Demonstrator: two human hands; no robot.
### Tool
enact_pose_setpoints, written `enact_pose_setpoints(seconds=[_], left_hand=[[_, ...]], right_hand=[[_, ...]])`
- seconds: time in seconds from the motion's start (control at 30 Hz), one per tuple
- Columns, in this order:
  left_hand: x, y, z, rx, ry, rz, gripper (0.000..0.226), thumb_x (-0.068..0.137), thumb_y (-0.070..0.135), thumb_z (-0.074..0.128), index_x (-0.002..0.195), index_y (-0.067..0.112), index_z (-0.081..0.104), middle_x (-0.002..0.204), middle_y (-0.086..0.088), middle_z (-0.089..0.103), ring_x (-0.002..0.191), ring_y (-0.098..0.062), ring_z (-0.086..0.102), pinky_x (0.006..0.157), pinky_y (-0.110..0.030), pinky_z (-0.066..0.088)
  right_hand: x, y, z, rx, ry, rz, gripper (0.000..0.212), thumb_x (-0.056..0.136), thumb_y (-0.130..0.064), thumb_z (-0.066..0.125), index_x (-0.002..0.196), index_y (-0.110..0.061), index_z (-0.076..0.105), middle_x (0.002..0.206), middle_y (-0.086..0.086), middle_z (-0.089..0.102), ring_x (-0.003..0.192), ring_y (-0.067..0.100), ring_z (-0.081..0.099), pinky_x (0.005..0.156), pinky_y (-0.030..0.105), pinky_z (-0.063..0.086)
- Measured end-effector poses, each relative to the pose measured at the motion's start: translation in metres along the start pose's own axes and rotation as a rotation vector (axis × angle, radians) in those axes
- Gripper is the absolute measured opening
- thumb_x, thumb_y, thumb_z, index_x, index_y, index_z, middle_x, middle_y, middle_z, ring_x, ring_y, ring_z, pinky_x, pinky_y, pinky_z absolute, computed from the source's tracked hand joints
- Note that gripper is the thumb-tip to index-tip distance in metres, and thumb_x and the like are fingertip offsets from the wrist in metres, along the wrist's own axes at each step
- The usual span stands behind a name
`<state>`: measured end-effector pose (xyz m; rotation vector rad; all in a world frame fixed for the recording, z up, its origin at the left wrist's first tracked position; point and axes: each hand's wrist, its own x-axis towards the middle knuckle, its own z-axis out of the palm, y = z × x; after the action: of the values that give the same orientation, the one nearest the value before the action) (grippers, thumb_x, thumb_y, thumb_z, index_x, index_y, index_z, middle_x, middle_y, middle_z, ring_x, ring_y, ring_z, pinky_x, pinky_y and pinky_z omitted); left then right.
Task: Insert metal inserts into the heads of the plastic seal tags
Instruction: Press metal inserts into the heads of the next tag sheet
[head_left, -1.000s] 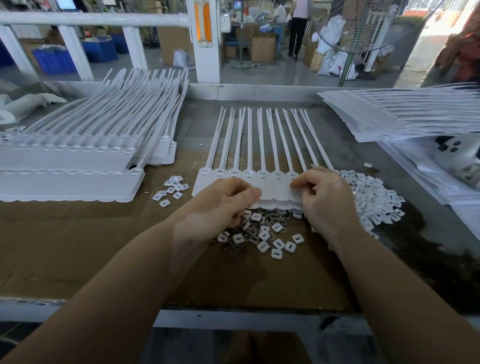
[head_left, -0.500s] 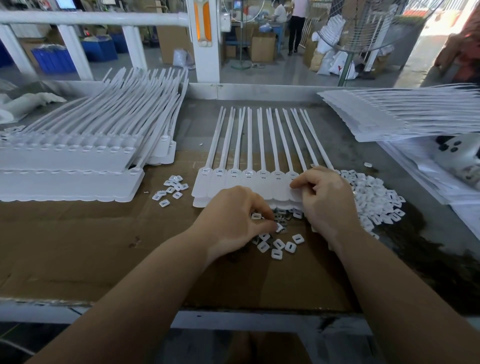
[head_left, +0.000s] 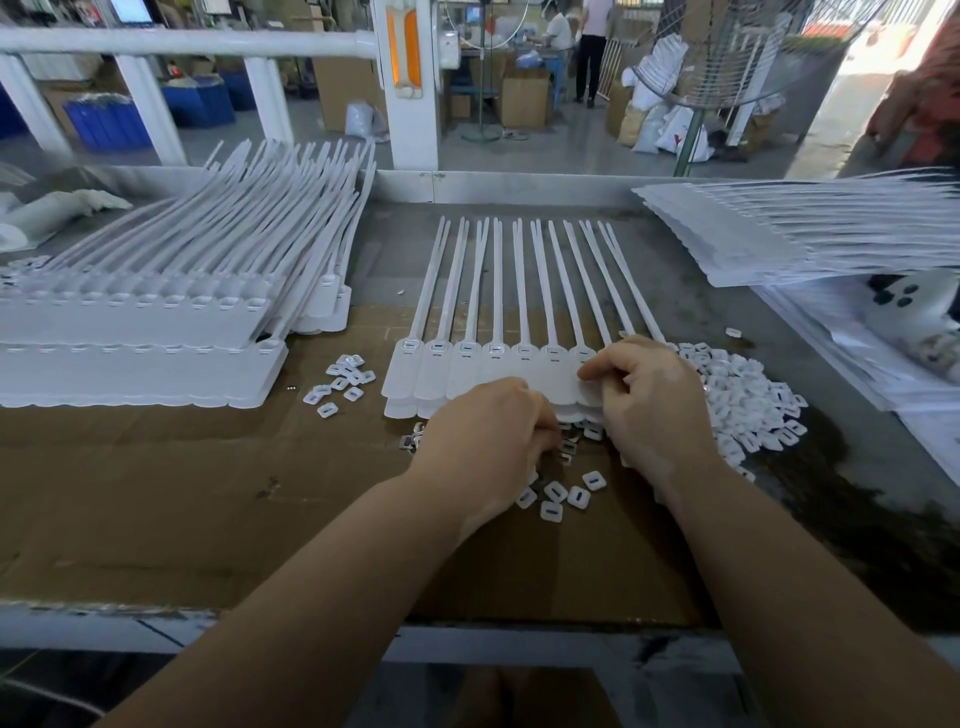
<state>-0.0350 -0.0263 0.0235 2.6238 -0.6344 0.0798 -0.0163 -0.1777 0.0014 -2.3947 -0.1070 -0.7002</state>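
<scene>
Two bare hands work at the near middle of the worktop (head_left: 156, 519). The left hand (head_left: 485, 441) lies palm down, knuckles up, its fingers curled down into a small scatter of metal inserts (head_left: 566, 449) and loose white caps (head_left: 563, 496); whether it pinches one I cannot tell, as the fingertips are hidden. The right hand (head_left: 652, 410) is arched, thumb and forefinger pinching the head at the right end of the strip of seal tags (head_left: 493, 364). About seven heads show left of that hand, side by side in one row, and some ten tails run from them; a second strip seems to lie beneath. The tags' long axes run from near to far, heads toward the person, tails pointing at the far edge and fanning slightly. Four caps lie apart just in front of the hands. A large heap of caps (head_left: 743, 400) sits just right of the right hand, and a small cluster of about ten (head_left: 340, 382) lies left of the strip. Stacks of tags (head_left: 156, 322) fill the left side, with another stack (head_left: 805, 228) at the far right corner.
</scene>
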Motion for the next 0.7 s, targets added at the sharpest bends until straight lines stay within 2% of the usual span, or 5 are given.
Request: enact_pose_setpoints(seconds=[0.13, 0.37, 0.43, 0.57, 0.7], left_hand=[[0.0, -0.003, -0.007, -0.334, 0.085, -0.179, 0.014, 0.094, 0.022, 0.05, 0.095, 0.019, 0.064, 0.081, 0.013, 0.051, 0.073, -0.001, 0.046, 0.062, -0.013, 0.033], [0.0, -0.023, -0.037, -1.449, 0.095, -0.671, 0.022, 0.087, 0.01, 0.039, 0.067, 0.009, 0.049, 0.053, -0.003, 0.048, 0.038, -0.01, 0.037, 0.031, -0.016, 0.024], [-0.001, -0.028, -0.038, -1.357, 0.051, -0.629, 0.03, 0.096, 0.022, 0.042, 0.072, 0.009, 0.053, 0.05, 0.003, 0.042, 0.038, -0.007, 0.031, 0.031, -0.017, 0.021], [-0.008, -0.029, -0.034, -0.554, -0.007, -0.306, 0.015, 0.085, 0.033, 0.065, 0.081, 0.019, 0.07, 0.049, 0.019, 0.053, 0.048, -0.001, 0.05, 0.044, -0.01, 0.03], [-0.007, -0.025, -0.029, -0.287, -0.085, -0.204, 0.015, 0.073, 0.035, 0.076, 0.085, 0.027, 0.073, 0.058, 0.013, 0.056, 0.064, -0.002, 0.054, 0.053, -0.008, 0.032]], right_hand=[[0.0, 0.0, 0.0, -0.007, 0.004, 0.0, 0.025, 0.081, 0.006, 0.051, 0.082, -0.008, 0.072, 0.088, 0.003, 0.066, 0.091, 0.019, 0.057, 0.081, 0.025, 0.043], [0.0, 0.001, 0.001, 0.01, 0.012, -0.009, 0.026, 0.081, 0.008, 0.05, 0.081, -0.006, 0.072, 0.087, 0.006, 0.066, 0.088, 0.022, 0.058, 0.081, 0.035, 0.048], [0.0, 0.0, 0.001, 0.005, 0.016, -0.015, 0.026, 0.081, 0.008, 0.051, 0.081, -0.006, 0.072, 0.087, 0.006, 0.067, 0.088, 0.022, 0.059, 0.081, 0.035, 0.048], [0.0, 0.0, 0.001, -0.002, 0.014, -0.014, 0.026, 0.081, 0.008, 0.051, 0.082, -0.006, 0.072, 0.087, 0.005, 0.066, 0.088, 0.021, 0.058, 0.081, 0.031, 0.046], [0.0, 0.0, 0.0, -0.007, 0.013, -0.012, 0.026, 0.081, 0.008, 0.05, 0.082, -0.006, 0.072, 0.087, 0.005, 0.066, 0.09, 0.021, 0.057, 0.082, 0.03, 0.046]])
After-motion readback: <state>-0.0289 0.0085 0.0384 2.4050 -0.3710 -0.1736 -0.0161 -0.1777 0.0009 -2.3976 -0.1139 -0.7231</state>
